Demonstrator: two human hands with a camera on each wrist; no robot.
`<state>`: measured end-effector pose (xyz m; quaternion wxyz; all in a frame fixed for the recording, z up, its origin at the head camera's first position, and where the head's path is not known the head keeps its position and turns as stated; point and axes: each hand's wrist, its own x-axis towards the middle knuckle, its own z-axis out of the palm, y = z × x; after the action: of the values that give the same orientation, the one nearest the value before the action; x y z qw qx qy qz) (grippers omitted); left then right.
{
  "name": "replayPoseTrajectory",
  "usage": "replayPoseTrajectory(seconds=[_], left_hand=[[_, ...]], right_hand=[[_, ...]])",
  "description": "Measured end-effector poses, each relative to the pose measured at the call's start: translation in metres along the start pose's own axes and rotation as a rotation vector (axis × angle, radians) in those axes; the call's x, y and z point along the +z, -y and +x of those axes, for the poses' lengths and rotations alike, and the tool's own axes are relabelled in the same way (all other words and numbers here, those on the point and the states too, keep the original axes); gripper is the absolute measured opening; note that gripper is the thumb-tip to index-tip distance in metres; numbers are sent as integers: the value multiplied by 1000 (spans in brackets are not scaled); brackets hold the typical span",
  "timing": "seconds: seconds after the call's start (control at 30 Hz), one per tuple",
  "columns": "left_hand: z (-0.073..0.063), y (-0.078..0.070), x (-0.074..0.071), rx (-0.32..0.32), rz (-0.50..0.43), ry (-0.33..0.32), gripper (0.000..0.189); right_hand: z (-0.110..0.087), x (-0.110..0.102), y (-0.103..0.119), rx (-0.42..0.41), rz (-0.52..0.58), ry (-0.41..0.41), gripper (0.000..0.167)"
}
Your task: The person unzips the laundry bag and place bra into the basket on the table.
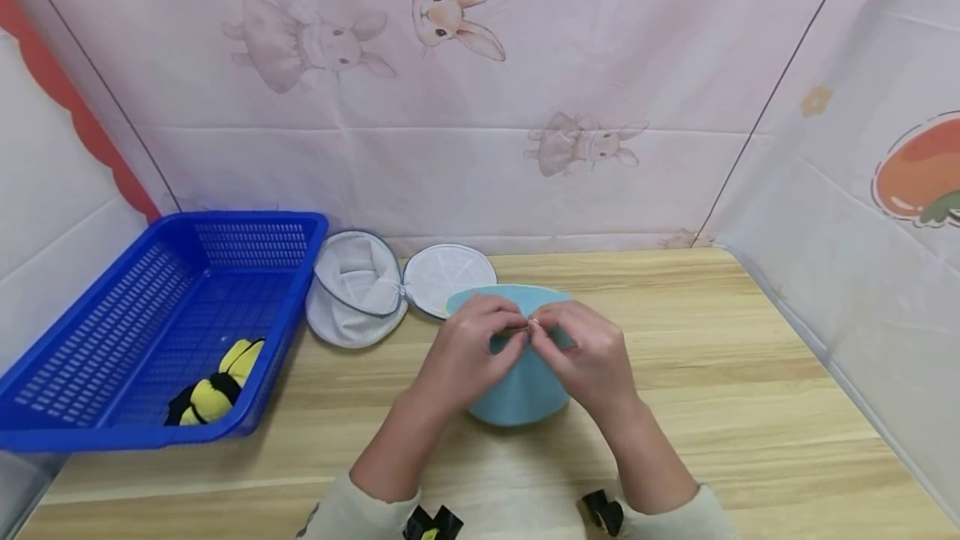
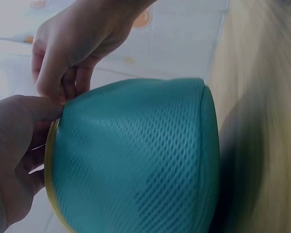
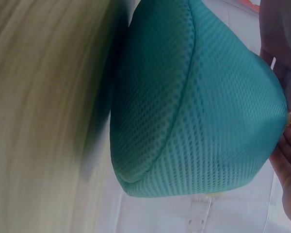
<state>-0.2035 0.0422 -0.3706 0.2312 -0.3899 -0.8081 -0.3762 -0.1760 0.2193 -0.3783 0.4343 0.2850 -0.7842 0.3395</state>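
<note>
A blue-green mesh laundry bag (image 1: 521, 394) with a yellow-edged rim is held up in front of me, over the wooden table. My left hand (image 1: 467, 350) pinches the bag's rim between thumb and fingers. Right beside it, my right hand (image 1: 591, 358) pinches at the same spot on the edge, fingertips nearly meeting the left ones. In the left wrist view the bag's textured side (image 2: 136, 155) and its yellow edging (image 2: 49, 170) show. The right wrist view shows the bag's flat round base and seam (image 3: 184, 92). What small part lies between the fingertips I cannot tell.
A blue plastic basket (image 1: 291, 298) stands at the left, with black-and-yellow cloth items (image 1: 217, 390) inside. Between it and the bag sits a white mesh bag (image 1: 352, 319) with its round lid (image 1: 450, 269) folded open. A rabbit-print curtain (image 1: 450, 182) hangs behind the table (image 1: 720, 373).
</note>
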Motion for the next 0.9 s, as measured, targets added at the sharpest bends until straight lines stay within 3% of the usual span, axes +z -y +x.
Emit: replayPoseTrajectory(seconds=[0.27, 0.47, 0.63, 0.77, 0.9], left_hand=[[1, 0, -3, 2, 17, -15, 5], [0, 6, -11, -58, 3, -62, 4], [0, 9, -13, -83, 10, -50, 4], [0, 11, -12, -74, 14, -53, 5], [0, 9, -8, -25, -6, -55, 6]], right_hand=[[1, -3, -2, -3, 1, -14, 5], [3, -10, -8, 9, -37, -57, 7], [2, -10, -9, 15, -37, -71, 7], [2, -8, -8, 16, -26, -68, 7], [1, -3, -5, -1, -8, -49, 7]])
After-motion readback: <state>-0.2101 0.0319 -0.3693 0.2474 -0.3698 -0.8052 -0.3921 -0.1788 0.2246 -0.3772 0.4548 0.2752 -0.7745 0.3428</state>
